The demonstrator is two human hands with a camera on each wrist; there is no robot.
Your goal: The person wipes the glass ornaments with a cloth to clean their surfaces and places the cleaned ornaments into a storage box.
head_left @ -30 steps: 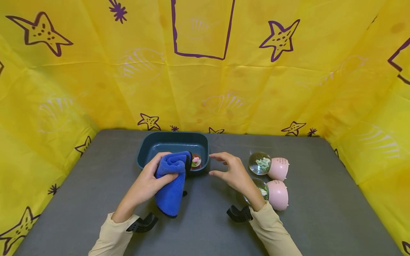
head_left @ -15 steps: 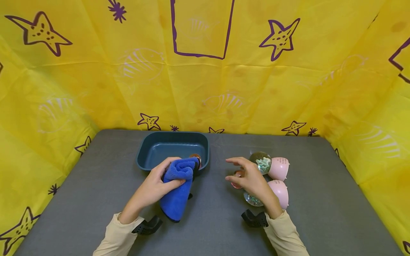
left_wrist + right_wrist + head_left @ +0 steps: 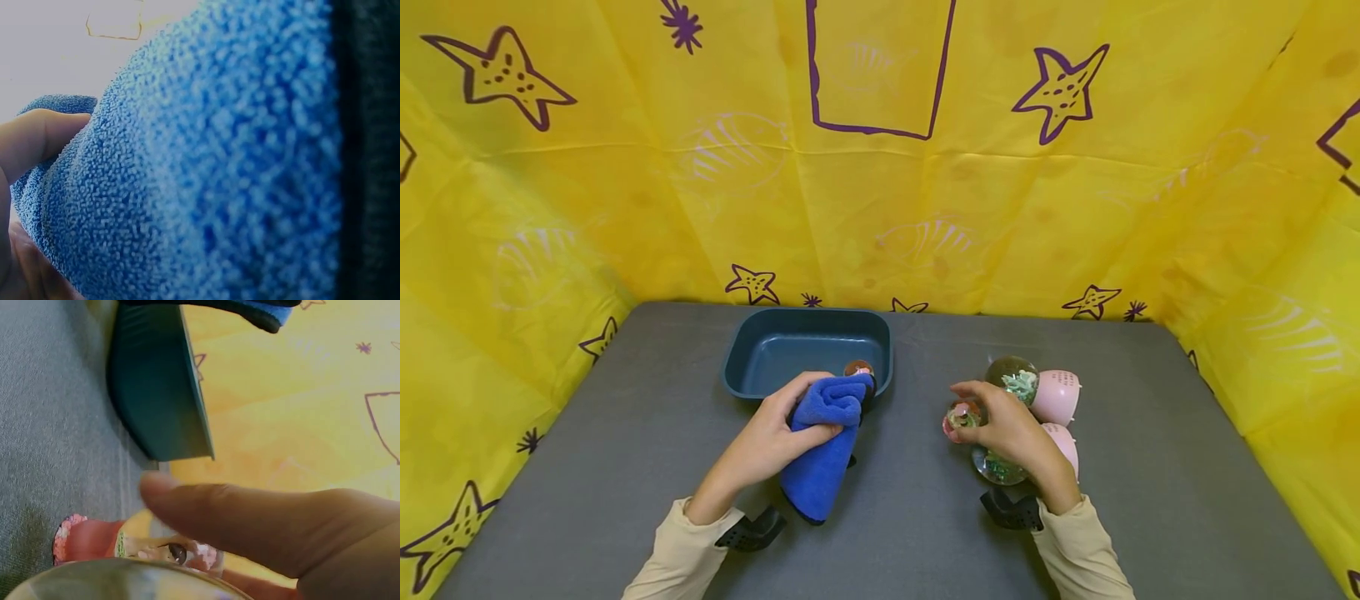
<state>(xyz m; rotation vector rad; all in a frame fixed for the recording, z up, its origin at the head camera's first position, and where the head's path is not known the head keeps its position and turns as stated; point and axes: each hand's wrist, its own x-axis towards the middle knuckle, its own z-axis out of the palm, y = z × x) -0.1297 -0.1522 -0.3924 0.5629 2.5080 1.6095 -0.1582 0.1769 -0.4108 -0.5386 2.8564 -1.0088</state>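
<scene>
My left hand [image 3: 771, 437] grips a folded blue towel [image 3: 820, 479] with dark edging, held at the front of a dark teal basin [image 3: 805, 350]. The towel fills most of the left wrist view, the thumb [image 3: 56, 125] curled over it. My right hand [image 3: 1003, 425] is around a small snow globe [image 3: 958, 418] with a pinkish-red base, its thumb and forefinger on either side. In the right wrist view the thumb [image 3: 206, 503] lies apart from the upright small globe's base [image 3: 94, 539]. Another small globe [image 3: 858, 367] shows in the basin, partly hidden by the towel.
Two larger snow globes lie on their sides at the right, with pink bases [image 3: 1056, 396]. The nearer clear ball [image 3: 1000, 468] is partly under my right hand. Yellow printed cloth [image 3: 880, 217] walls in the grey table [image 3: 895, 517].
My right hand has moved right from the basin's edge to the small snow globe by the larger ones. The left hand has shifted slightly right and toward me with the towel.
</scene>
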